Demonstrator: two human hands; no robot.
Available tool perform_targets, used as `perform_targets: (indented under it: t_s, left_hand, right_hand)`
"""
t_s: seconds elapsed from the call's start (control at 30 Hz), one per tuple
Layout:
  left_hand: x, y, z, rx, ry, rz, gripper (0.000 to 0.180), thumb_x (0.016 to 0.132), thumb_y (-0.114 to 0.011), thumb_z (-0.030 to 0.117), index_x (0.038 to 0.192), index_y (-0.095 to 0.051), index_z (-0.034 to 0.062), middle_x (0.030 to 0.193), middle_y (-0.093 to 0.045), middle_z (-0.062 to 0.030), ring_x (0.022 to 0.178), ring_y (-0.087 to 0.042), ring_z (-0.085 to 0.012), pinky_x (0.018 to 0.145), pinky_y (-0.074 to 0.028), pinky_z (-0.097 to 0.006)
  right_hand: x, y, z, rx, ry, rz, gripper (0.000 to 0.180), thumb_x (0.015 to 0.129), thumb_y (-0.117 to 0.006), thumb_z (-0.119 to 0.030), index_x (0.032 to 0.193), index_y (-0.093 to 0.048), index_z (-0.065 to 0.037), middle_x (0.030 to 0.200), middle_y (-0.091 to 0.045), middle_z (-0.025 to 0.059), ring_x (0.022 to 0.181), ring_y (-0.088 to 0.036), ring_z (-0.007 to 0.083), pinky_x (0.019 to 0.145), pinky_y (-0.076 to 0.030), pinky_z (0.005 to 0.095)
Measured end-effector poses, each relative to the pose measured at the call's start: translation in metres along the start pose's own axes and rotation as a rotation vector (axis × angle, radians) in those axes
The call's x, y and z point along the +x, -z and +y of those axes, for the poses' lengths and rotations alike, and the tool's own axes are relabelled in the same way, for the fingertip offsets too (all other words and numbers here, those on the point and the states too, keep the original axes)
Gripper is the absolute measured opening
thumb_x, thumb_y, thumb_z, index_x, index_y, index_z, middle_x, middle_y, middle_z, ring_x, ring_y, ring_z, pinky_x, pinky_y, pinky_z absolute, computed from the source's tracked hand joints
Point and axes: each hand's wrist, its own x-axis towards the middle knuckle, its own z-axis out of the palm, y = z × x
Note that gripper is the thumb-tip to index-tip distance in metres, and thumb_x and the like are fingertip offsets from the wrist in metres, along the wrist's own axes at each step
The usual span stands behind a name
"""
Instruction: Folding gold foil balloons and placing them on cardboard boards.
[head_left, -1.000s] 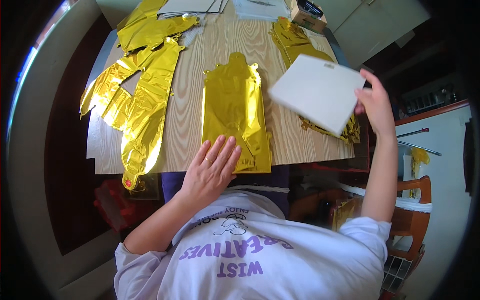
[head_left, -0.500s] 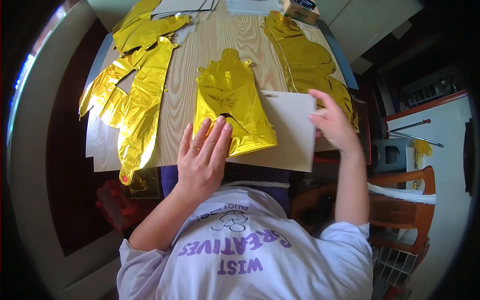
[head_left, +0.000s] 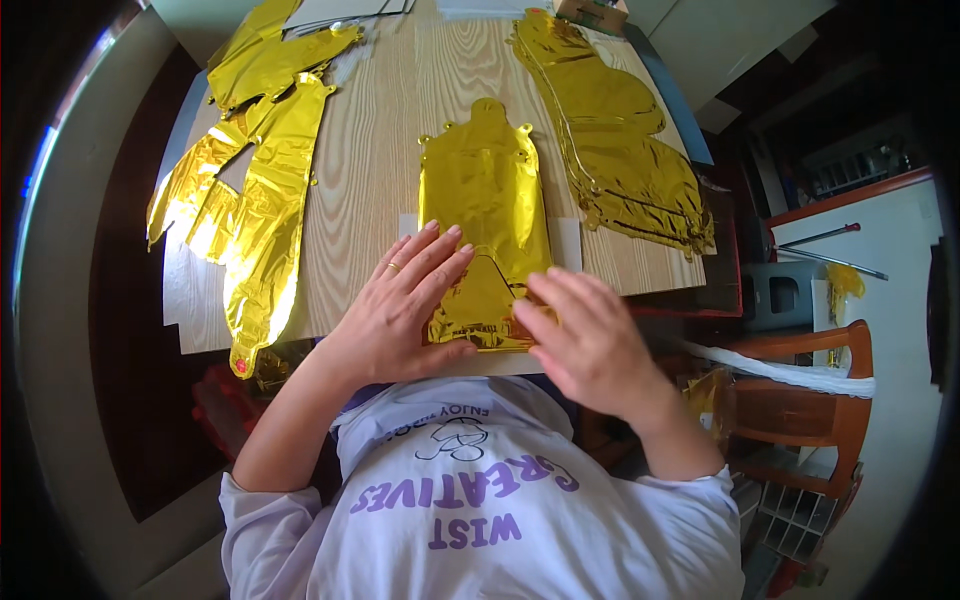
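A folded gold foil balloon lies lengthwise in front of me, its narrow rounded tab toward the far side. Beneath it is a pale card sheet; only its edges show past the foil. My left hand rests flat on the balloon's near left part, fingers stretched out and thumb pointing inward. Over the near right edge is my right hand, slightly blurred, fingers extended, with fingertips at the foil. Nothing shows gripped in either hand.
More flat gold foil balloons lie on the wood-grain table: one at left, another at right. Stacked pale sheets and a small cardboard box sit at the far edge. A wooden chair stands right.
The card has gone from jutting out at the right to lying under the balloon. The balloon now lies straighter. My right hand has left the card's edge and come in over the foil.
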Motion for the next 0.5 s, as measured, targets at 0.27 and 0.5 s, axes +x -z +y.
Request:
perform_targets:
  t_s: [0.27, 0.5]
  left_hand:
    - [0.003, -0.007, -0.006, 0.088, -0.006, -0.038, 0.096, 0.086, -0.071, 0.059, 0.156, -0.039, 0.0022, 0.163, -0.035, -0.0225, 0.152, -0.030, -0.0411, 0.124, -0.023, -0.053]
    - [0.005, -0.008, -0.004, 0.199, -0.010, -0.100, 0.097, 0.089, -0.061, 0.068, 0.158, -0.036, 0.0040, 0.165, -0.030, -0.0222, 0.155, -0.025, -0.0400, 0.126, -0.018, -0.053]
  right_hand:
    - [-0.028, -0.041, -0.002, -0.146, 0.003, 0.084, 0.033, 0.093, -0.059, -0.011, 0.122, -0.067, 0.003, 0.130, -0.065, 0.0243, 0.118, -0.063, 0.0415, 0.098, -0.054, 0.0467]
    - [-0.029, -0.029, -0.009, -0.050, -0.135, 0.074, 0.037, 0.092, -0.066, -0.019, 0.123, -0.068, 0.001, 0.135, -0.063, 0.0224, 0.123, -0.060, 0.0406, 0.106, -0.048, 0.0492]
